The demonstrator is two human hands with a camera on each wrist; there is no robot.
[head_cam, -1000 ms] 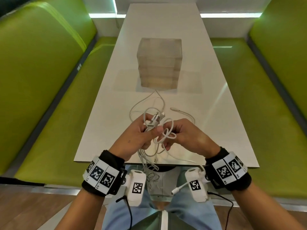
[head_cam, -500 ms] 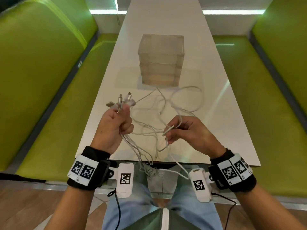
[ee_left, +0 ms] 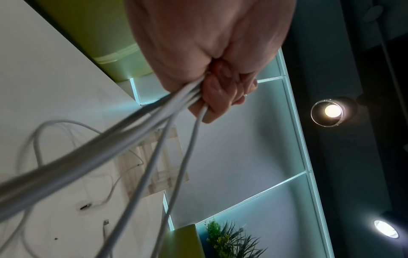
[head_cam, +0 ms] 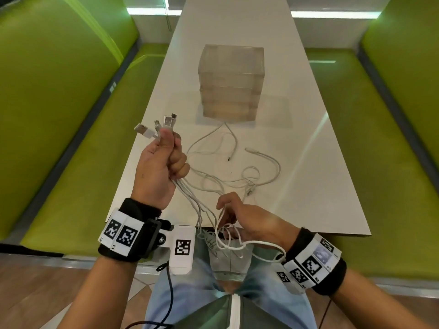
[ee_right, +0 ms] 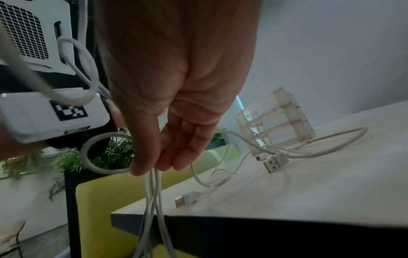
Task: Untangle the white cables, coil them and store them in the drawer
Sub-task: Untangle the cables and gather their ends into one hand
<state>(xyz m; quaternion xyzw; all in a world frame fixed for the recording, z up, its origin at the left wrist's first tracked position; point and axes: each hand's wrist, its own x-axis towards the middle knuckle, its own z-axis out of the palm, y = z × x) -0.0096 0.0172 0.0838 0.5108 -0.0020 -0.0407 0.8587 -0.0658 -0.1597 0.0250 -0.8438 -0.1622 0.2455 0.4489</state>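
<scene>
Several white cables (head_cam: 234, 162) lie tangled on the white table (head_cam: 308, 143) in front of a clear stacked drawer box (head_cam: 231, 84). My left hand (head_cam: 172, 148) is raised over the table's left side. It grips a bundle of cable ends, whose USB plugs (head_cam: 164, 125) stick up above the fist. In the left wrist view the strands (ee_left: 141, 132) run down out of that fist (ee_left: 220, 97). My right hand (head_cam: 225, 210) is at the table's near edge, where thumb and fingers (ee_right: 183, 153) pinch hanging strands (ee_right: 152, 188). A loop (head_cam: 237, 245) dangles over my lap.
Green padded benches (head_cam: 59, 119) (head_cam: 392, 119) run along both sides of the table. A loose USB plug (ee_right: 274, 162) and other cable ends lie on the table between my right hand and the drawer box (ee_right: 280, 122). The table's near edge (ee_right: 243, 216) is just under my right hand.
My left hand has moved up and left with the plug ends, pulling the strands taut. My right hand has slid back to the table's near edge along the cables.
</scene>
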